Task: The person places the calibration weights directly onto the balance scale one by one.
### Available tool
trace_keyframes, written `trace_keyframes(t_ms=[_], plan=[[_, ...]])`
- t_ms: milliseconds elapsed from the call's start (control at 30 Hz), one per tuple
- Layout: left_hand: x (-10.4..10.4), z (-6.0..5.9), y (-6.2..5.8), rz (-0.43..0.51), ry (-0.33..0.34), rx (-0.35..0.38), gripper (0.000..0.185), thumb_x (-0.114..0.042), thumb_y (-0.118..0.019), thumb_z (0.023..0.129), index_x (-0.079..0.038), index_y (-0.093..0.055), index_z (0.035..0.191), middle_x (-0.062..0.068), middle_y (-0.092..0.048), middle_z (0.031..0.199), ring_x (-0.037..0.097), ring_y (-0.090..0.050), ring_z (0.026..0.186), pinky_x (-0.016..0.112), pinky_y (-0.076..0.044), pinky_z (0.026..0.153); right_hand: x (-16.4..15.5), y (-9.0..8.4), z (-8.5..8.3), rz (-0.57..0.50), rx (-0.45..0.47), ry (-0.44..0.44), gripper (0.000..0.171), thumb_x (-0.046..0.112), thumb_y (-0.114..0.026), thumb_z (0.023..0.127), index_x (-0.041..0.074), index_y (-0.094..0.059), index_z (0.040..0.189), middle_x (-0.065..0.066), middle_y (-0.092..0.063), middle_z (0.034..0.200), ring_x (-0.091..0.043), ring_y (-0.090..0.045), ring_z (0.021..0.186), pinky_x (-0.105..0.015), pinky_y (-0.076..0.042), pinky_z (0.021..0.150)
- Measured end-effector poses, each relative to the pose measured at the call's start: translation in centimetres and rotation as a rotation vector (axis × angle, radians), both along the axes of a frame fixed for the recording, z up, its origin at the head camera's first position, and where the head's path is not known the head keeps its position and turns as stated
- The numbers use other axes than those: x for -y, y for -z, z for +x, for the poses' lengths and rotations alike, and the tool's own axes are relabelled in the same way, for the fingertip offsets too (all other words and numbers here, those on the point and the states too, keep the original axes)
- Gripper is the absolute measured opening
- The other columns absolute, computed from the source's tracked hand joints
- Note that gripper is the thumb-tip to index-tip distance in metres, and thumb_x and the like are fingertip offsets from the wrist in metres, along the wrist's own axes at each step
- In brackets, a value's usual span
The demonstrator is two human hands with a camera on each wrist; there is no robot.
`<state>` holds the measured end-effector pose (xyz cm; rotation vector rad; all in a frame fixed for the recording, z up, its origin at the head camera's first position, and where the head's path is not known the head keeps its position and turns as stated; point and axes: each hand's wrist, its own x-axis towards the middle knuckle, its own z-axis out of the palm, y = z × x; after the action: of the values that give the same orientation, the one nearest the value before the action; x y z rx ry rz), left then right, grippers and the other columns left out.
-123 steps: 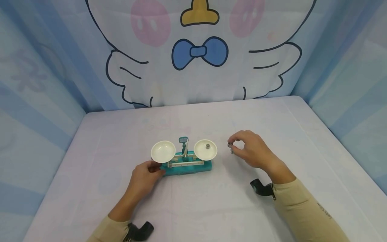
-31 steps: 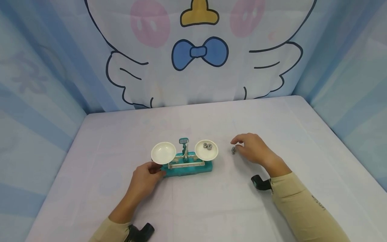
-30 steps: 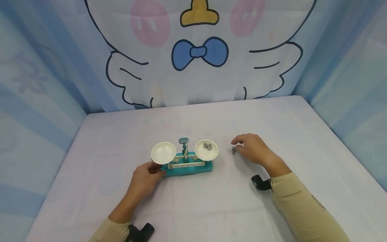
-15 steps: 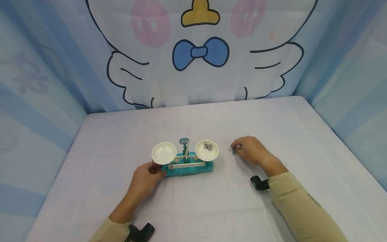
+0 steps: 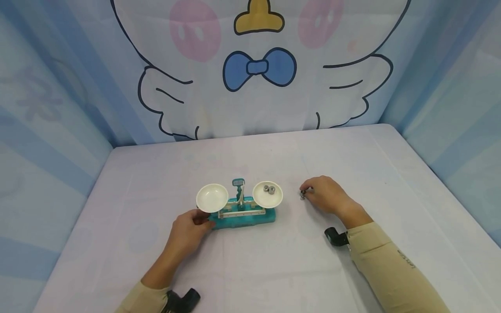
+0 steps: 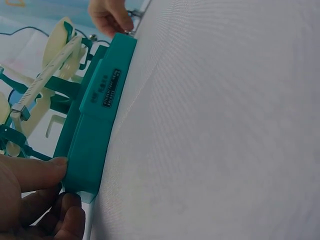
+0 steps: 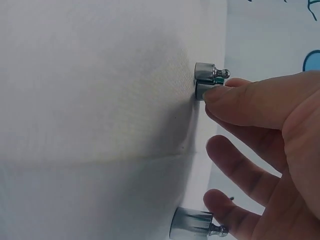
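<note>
White cloth-covered table: a teal plastic balance scale with two cream pans stands near its centre; small silver metal knobbed weights stand just toward the right edge.

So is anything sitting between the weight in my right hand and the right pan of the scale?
Nothing visible. The right hand pinches a weight on the table, and only bare cloth lies between it and the right pan, which already holds two weights.
</note>
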<state>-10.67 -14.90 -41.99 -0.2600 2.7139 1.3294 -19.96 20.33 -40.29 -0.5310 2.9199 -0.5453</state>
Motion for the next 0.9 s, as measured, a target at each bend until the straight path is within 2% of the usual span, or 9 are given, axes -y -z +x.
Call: trace_keyframes(t_ms=[467,733,900], plan=[[-0.03,0.0,0.0,-0.004,0.0,-0.003,0.036,-0.01,-0.072,0.089,0.007,-0.066,0.121,0.014,-0.069,0.108,0.027,-0.064,0.1,0.043,-0.054,0.085,0.32,0.32,-0.31,-0.004,-0.019,0.007,0.022,0.0,-0.062,0.091,0.002,-0.074,0.109,-0.017,-0.07,0.116,-0.041,-0.058,0.118,-0.055,-0.042,0.103],[-0.05,-0.05,-0.06,0.003,-0.003,0.009,0.036,-0.011,-0.072,0.09,0.006,-0.065,0.122,0.014,-0.069,0.109,0.026,-0.063,0.1,0.043,-0.054,0.085,0.22,0.53,-0.5,-0.018,-0.005,0.037,0.016,0.007,-0.066,0.093,0.002,-0.072,0.107,-0.014,-0.07,0.109,-0.036,-0.061,0.109,-0.053,-0.046,0.098],[-0.06,-0.01,-0.08,-0.001,-0.003,0.013,0.036,-0.011,-0.072,0.09,0.006,-0.065,0.122,0.014,-0.069,0.109,0.026,-0.063,0.1,0.043,-0.054,0.086,0.13,0.2,-0.44,-0.036,0.0,0.061,0.019,0.01,-0.065,0.094,0.002,-0.07,0.11,-0.015,-0.068,0.111,-0.035,-0.059,0.109,-0.052,-0.046,0.098]])
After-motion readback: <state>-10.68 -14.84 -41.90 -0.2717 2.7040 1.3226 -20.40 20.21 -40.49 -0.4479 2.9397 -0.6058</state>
